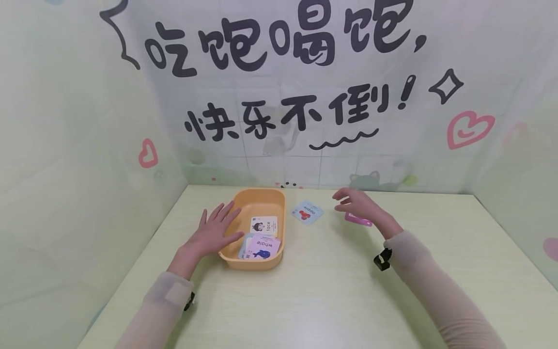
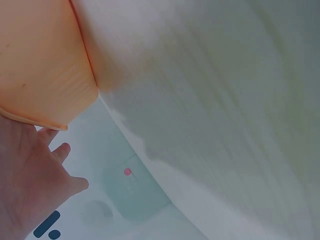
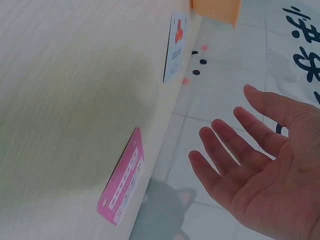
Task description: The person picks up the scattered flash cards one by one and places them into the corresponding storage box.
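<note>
My left hand is spread over the left rim of an orange plastic tray, its fingers straight; the left wrist view shows the hand beside the tray's outer wall. In the tray lie a "face" card and, nearer the front, a "whale" card on top of others. My right hand hovers above a pink card, partly covering it in the head view. The right wrist view shows the palm with nothing in it, fingers loosely bent, apart from the pink card.
A blue "apple" card lies on the pale wooden table between the tray and the right hand. Behind the table's far edge hangs a white printed curtain with dark lettering, and similar sheets flank both sides.
</note>
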### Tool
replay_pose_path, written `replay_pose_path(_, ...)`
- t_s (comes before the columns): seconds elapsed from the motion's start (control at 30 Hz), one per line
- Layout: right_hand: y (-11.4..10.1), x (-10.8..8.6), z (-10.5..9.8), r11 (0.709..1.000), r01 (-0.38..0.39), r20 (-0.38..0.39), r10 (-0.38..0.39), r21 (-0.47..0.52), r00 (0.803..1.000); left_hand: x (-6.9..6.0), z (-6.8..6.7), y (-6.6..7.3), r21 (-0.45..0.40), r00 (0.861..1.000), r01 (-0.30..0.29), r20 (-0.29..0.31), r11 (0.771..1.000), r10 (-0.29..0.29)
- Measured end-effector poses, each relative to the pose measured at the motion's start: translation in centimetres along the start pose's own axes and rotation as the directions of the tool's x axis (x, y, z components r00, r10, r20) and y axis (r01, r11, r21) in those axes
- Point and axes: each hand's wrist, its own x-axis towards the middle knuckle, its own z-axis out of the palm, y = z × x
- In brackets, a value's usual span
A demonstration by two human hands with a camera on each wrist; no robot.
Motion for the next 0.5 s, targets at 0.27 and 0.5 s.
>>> replay_pose_path(0.27,2.9,-0.4,-1.6,0.997,-0.005,-0.051,0.002,-0.072,0.999,0.0,0.0,0.0,-0.005,1.000,0.002,0.005,1.000,-0.002)
replay_pose_path(0.5,4.7,-1.0,-2.3,0.994,-0.040,-0.072,0.032,-0.106,0.997,0.0,-0.1,0.0,-0.007,1.000,0.003,0.008,1.000,-0.003)
